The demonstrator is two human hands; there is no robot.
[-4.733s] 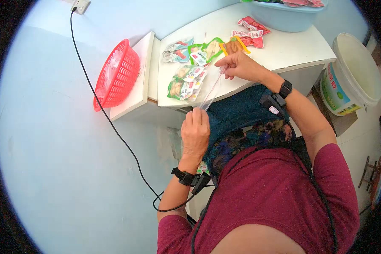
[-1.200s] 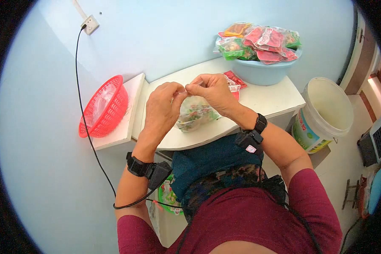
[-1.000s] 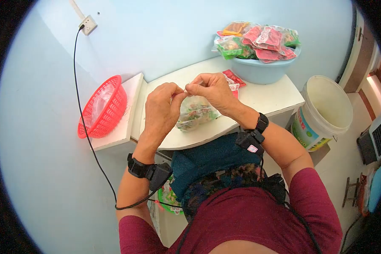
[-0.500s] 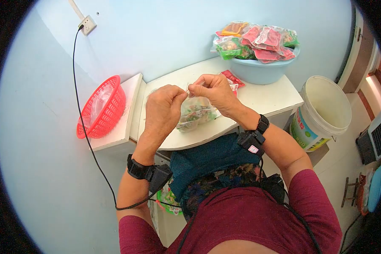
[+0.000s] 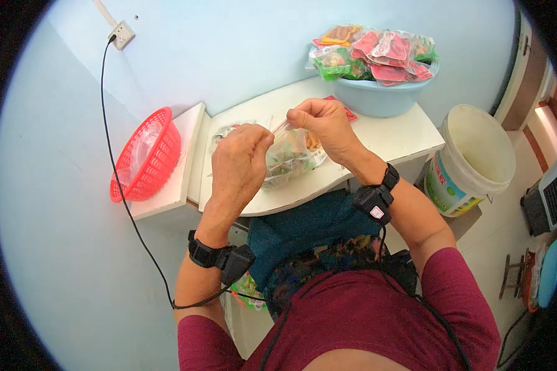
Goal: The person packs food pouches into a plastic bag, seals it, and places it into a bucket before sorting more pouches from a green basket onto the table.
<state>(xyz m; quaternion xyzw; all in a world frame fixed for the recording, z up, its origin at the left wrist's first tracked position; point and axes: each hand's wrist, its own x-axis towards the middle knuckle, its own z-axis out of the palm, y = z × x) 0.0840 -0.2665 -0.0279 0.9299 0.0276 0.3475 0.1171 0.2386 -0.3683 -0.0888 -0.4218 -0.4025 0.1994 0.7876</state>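
A clear plastic bag (image 5: pixel 286 168) stands on the white table in front of me, with greenish contents showing dimly through it. My left hand (image 5: pixel 240 162) pinches the left side of the bag's mouth between thumb and finger. Opposite it, my right hand (image 5: pixel 327 127) is closed on the right side of the mouth, so the top edge is stretched between them. An orange-yellow patch (image 5: pixel 314 141) shows at the bag's right side; whether it is inside cannot be made out. Behind my right hand, a red packet (image 5: pixel 351 115) lies partly hidden.
A light blue basin (image 5: pixel 377 99) heaped with food packets (image 5: pixel 387 49) stands at the table's back right. Left is a red plastic basket (image 5: pixel 167 151) holding clear bags. A white bucket (image 5: pixel 470 167) is on the right. A black cable (image 5: pixel 108 123) hangs from the wall socket (image 5: pixel 123 35).
My right hand has moved slightly up and away from my left, drawing the bag's mouth wider. The orange-yellow patch and a small packet behind my left hand have come into view.
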